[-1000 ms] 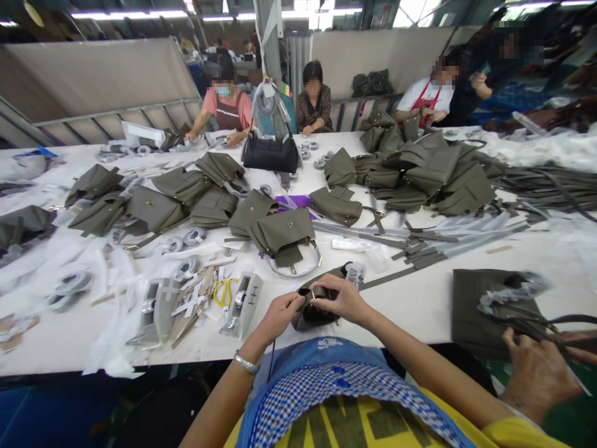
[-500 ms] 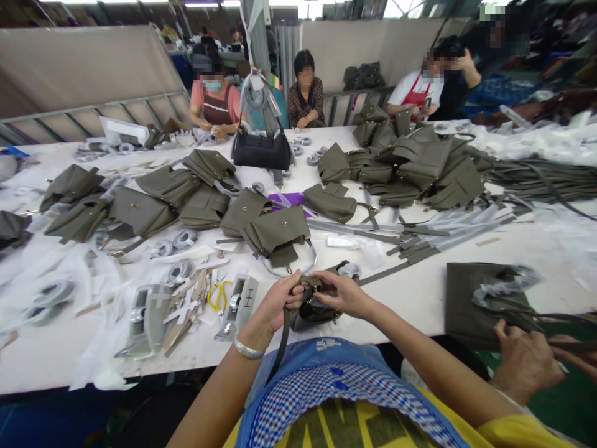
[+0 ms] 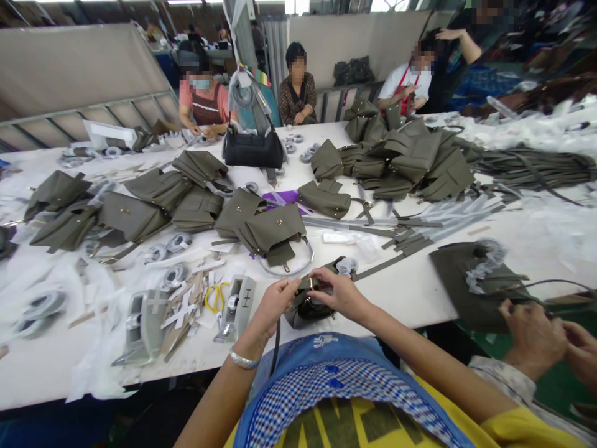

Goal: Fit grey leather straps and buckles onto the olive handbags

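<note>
A small olive bag (image 3: 305,316) rests at the table's front edge, right before my body. My left hand (image 3: 276,302), with a silver bangle at the wrist, pinches the olive strap at the bag's left side; the strap (image 3: 277,348) hangs down below it. My right hand (image 3: 339,294) is on the other side, thumb and fingers closed round a gold metal fitting (image 3: 311,284) at the top of the bag. Clear wrapping (image 3: 347,266) sticks out behind my right hand. The fingertips of both hands are close together.
Olive bags (image 3: 275,229) lie across the white table (image 3: 396,292). Tape dispensers (image 3: 240,308) and yellow-handled scissors (image 3: 215,298) are at the left. A black bag (image 3: 253,149) hangs ahead. At the right, a co-worker's hands (image 3: 536,336) hold another olive bag (image 3: 466,280). Several people sit or stand opposite.
My left fingers have shifted slightly left on the strap, and the metal fitting shows more plainly. The co-worker's bag at the right has tilted and moved. The view has shifted slightly.
</note>
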Demonstrator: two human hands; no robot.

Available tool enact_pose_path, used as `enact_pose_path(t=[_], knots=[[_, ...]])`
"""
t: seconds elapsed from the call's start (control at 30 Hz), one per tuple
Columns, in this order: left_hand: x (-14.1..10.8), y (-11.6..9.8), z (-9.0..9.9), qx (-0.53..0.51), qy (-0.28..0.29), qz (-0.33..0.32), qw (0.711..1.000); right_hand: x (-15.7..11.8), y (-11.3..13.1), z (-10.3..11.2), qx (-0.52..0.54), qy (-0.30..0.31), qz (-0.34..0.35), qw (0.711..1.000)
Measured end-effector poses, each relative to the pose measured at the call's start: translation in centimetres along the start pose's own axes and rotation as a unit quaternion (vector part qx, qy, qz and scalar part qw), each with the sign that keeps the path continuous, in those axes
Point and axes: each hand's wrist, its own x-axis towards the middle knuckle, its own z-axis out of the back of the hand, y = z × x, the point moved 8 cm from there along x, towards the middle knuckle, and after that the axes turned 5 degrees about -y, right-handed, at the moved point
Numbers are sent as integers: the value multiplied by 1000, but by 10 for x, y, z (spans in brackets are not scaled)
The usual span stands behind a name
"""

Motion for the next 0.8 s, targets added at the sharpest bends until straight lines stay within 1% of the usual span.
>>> enact_pose_path(t=[0.1, 0.17, 0.23, 0.33, 0.4, 0.43, 0.5, 0.57, 0.63, 0.67, 0.73, 0.8], knots=[[-5, -5, 0, 41, 5, -41, 998, -2, 10, 11, -44, -32, 43, 998], [-10, -12, -2, 61, 19, -50, 997, -4, 16, 15, -56, -34, 59, 996], [-15, -20, -6, 62, 43, -45, 996, -7, 20, 14, -57, -27, 58, 996], [-22, -35, -16, 68, 85, -49, 993, -12, 21, 13, -73, -45, 52, 995], [-23, -41, -21, 80, 98, -61, 990, -13, 19, 12, -75, -62, 39, 994], [-22, -41, -22, 77, 95, -65, 990, -13, 16, 11, -66, -66, 27, 995], [-17, -35, -18, 38, 67, -55, 995, -11, 11, 8, -28, -62, 0, 998], [-11, -20, -10, -18, 28, -27, 999, -8, 5, 7, 15, -56, -28, 998], [-7, -5, -6, -33, 16, -7, 999, -7, 0, 5, 53, -46, -58, 996], [-6, 0, -5, -13, 25, -6, 1000, -7, -2, 4, 71, -39, -74, 994], [-4, 7, -5, 72, 73, -23, 994, -9, -7, -1, 109, -22, -109, 988], [2, 9, -4, 166, 135, -57, 975, -11, -11, -5, 148, -8, -140, 979]])
